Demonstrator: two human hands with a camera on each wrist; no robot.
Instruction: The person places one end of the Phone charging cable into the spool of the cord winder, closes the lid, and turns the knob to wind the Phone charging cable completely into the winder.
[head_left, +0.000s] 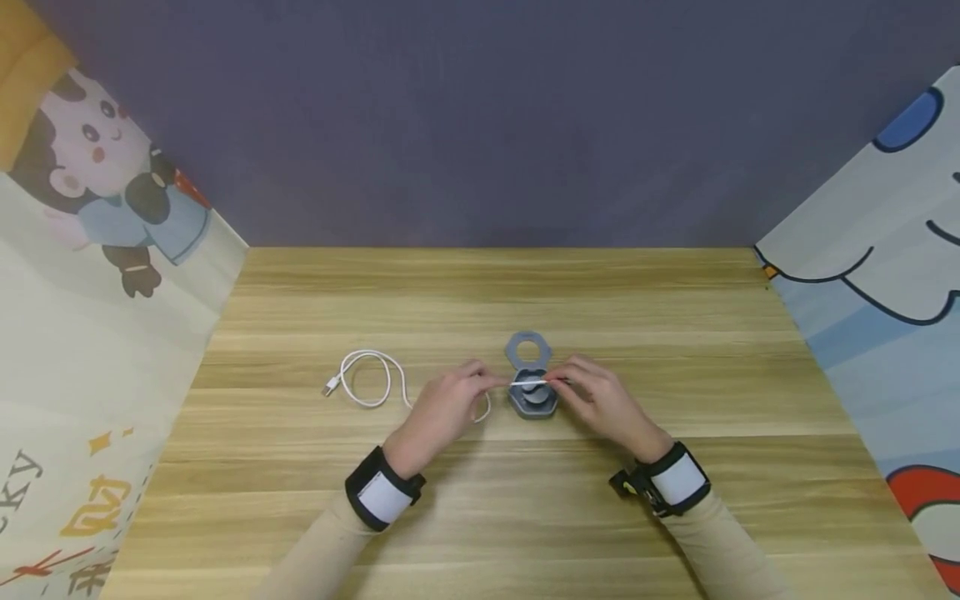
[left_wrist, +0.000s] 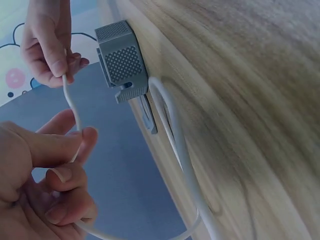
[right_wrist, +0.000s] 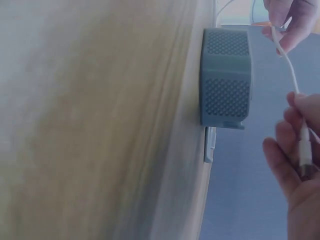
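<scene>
A white charging cable [head_left: 528, 382] is stretched between the two hands, over an opened grey hexagonal case [head_left: 534, 408]. My left hand [head_left: 447, 404] pinches it between thumb and fingers on the case's left side. On the right, my right hand [head_left: 603, 404] pinches the cable near its end, where a plug with a white collar [right_wrist: 305, 152] shows by the palm in the right wrist view. The case stands on the table with its ring-shaped lid [head_left: 513, 350] folded out behind it. Inside is a round core [head_left: 534, 392], and its side walls [left_wrist: 123, 65] are studded with a raised pattern.
The rest of the cable lies in a loop [head_left: 388, 383] on the wooden table [head_left: 660, 300], left of the left hand, ending in a USB plug [head_left: 331, 386]. A dark panel [head_left: 495, 125] rises behind the table; printed cloths [head_left: 172, 317] border both sides.
</scene>
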